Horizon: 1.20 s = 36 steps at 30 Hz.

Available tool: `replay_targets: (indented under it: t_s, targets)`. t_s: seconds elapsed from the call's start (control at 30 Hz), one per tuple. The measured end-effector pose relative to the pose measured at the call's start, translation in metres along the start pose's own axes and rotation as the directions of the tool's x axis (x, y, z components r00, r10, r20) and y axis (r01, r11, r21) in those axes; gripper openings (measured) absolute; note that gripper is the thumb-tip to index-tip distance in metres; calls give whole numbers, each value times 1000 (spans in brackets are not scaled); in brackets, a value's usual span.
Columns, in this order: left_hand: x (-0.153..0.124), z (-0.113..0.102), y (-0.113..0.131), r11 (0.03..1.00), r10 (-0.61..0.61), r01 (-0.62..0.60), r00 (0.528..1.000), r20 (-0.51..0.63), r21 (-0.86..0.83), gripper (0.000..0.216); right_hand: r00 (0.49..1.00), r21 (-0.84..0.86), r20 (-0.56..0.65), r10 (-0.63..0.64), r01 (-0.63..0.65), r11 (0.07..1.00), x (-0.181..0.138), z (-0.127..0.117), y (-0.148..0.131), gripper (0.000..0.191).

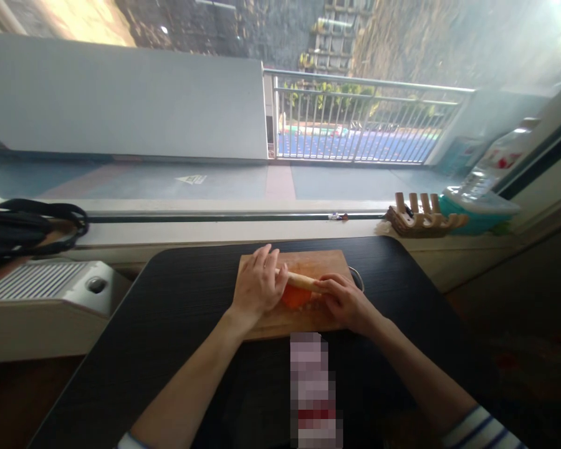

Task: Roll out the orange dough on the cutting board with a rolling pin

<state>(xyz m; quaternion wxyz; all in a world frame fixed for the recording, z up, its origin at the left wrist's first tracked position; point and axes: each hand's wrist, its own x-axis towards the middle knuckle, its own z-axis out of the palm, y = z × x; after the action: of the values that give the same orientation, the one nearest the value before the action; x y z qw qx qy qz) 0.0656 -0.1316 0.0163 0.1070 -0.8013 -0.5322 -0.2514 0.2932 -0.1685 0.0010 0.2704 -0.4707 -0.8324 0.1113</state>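
Note:
A light wooden rolling pin (302, 280) lies across a flat orange piece of what looks like dough (297, 297) on a wooden cutting board (271, 325). My left hand (260, 284) covers the pin's left end, its fingers pointing away from me and its thumb beside the pin. Around the right end curl the fingers of my right hand (343, 298). Both ends of the pin are hidden under my hands. Pale crumbs or smears show on the board near the dough's right edge.
The board rests on a black table (177, 312), its metal ring handle (358, 279) at the right. A blurred-out patch (314, 393) covers something nearer me. On the windowsill stand a wooden rack (421, 215), a turquoise container (481, 212) and a plastic bottle (493, 159). A black bag (16, 227) sits left, above a radiator (51, 293).

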Motion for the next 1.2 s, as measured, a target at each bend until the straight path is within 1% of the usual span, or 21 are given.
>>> replay_targets:
  t_s: [0.03,0.1,0.13,0.2,0.27,0.37,0.43,0.53,0.73,0.87,0.93,1.03,1.2]
  targets:
    - [7,8,-5,999,-25,24,999,26,34,46,1000,-8,11,21,-20,1000,4,-1,-1,25]
    - [15,21,-13,997,-23,16,996,83,75,43,995,-59,46,86,-83,995,15,-2,-3,14]
    - [16,26,-15,996,-24,16,996,88,90,43,990,-100,68,126,-119,988,22,-1,-4,13]
    - [14,30,-16,995,-4,-5,996,90,102,44,976,-195,106,189,-166,967,33,1,-3,21]
    - [9,29,-15,995,21,-29,996,91,90,47,973,-273,122,196,-157,949,40,4,-1,28]
    - [-2,24,-12,998,40,-46,993,114,51,51,979,-341,94,183,-141,929,39,11,1,36]
    - [-9,21,-10,999,36,-41,992,117,37,52,980,-347,92,175,-133,928,33,13,0,41]
    - [-21,17,-7,999,38,-41,994,105,26,52,981,-312,126,150,-105,944,21,15,-5,45]
    - [-44,3,0,997,71,-74,993,95,21,49,984,-298,126,128,-86,951,-3,15,-16,48]
    - [-61,-3,5,994,93,-96,993,69,44,48,981,-305,163,102,-48,951,-14,12,-22,51]
    - [-67,-3,6,993,98,-101,993,60,60,49,975,-314,199,101,-35,949,-13,8,-24,54]
    - [-68,3,4,995,74,-77,996,51,58,50,961,-340,240,135,-47,939,-1,3,-25,55]
    - [-50,16,-3,999,11,-13,998,68,34,56,947,-399,248,202,-91,913,29,4,-16,57]
